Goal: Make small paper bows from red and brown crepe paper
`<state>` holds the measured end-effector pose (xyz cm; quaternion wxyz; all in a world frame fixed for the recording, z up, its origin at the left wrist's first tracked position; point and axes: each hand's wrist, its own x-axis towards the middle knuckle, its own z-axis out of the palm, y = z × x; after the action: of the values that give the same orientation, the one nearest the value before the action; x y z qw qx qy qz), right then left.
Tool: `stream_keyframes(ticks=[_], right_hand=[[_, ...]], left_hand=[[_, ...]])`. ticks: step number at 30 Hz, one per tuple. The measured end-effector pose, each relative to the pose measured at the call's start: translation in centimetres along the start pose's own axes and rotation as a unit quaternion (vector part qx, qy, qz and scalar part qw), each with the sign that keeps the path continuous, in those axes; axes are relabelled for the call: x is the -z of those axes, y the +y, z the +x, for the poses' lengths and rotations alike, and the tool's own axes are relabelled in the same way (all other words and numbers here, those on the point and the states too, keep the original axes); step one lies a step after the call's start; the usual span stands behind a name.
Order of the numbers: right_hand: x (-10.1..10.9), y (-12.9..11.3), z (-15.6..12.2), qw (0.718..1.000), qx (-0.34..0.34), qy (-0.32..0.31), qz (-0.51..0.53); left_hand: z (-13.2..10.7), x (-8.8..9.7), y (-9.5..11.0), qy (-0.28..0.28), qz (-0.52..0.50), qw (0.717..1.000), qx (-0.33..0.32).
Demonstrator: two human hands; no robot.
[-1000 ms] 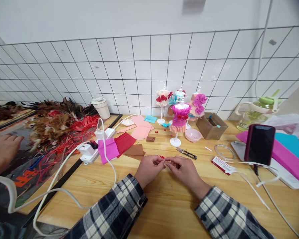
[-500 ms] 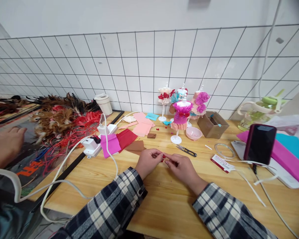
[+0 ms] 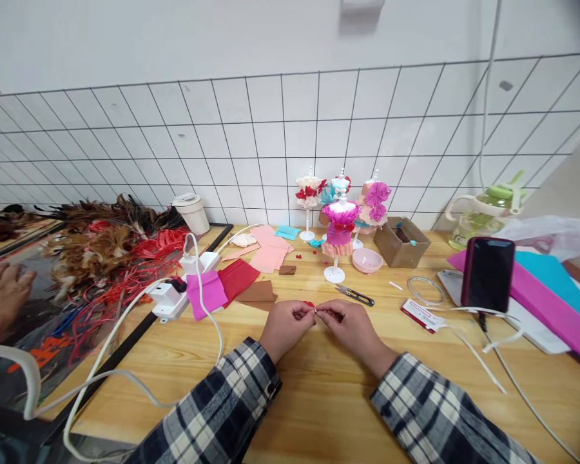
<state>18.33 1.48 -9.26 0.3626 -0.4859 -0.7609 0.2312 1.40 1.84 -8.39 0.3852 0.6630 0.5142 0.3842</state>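
My left hand (image 3: pixel 286 328) is closed in a pinch, with a small red crepe paper piece (image 3: pixel 308 303) showing above its fingers. Fingertips of my right hand (image 3: pixel 352 327) meet it, pinched together at the same spot; whatever lies between them is too small to make out. Just beyond my hands are black thread snips (image 3: pixel 360 296), lying on the wooden table (image 3: pixel 314 393). Behind the snips stands a mini dress form (image 3: pixel 339 238) in magenta and peach paper. A brown paper sheet (image 3: pixel 258 292) lies close to my left hand.
More dress forms (image 3: pixel 308 193), a pink bowl (image 3: pixel 367 260) and a cardboard box (image 3: pixel 406 248) stand at the back. A power strip (image 3: pixel 169 309) with white cables lies left, near feathers (image 3: pixel 91 238) and another person's hand (image 3: pixel 2 293). A phone (image 3: pixel 488 274) stands right.
My fingertips have come together, and the red paper now sits above my left fingers. The view has shifted slightly. The other person's hand at the left has moved.
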Motion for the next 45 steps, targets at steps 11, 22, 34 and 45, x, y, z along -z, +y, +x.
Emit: stream_keyframes(ticks=[11, 22, 34, 45], right_hand=[[0.4, -0.4, 0.1, 0.999, 0.017, -0.012, -0.025], [0.5, -0.5, 0.0, 0.999, 0.002, -0.014, -0.042], [1.0, -0.6, -0.2, 0.996, 0.032, -0.013, -0.082], [1.1, -1.4, -0.4, 0.994, 0.056, 0.039, -0.087]], left_hand=[[-0.3, 0.2, 0.6, 0.017, 0.109, 0.992, -0.061], [-0.3, -0.1, 0.4, 0.017, 0.090, 0.994, -0.053], [-0.3, 0.3, 0.3, 0.020, 0.161, 0.981, -0.105], [-0.4, 0.3, 0.3, 0.026, 0.098, 0.989, -0.108]])
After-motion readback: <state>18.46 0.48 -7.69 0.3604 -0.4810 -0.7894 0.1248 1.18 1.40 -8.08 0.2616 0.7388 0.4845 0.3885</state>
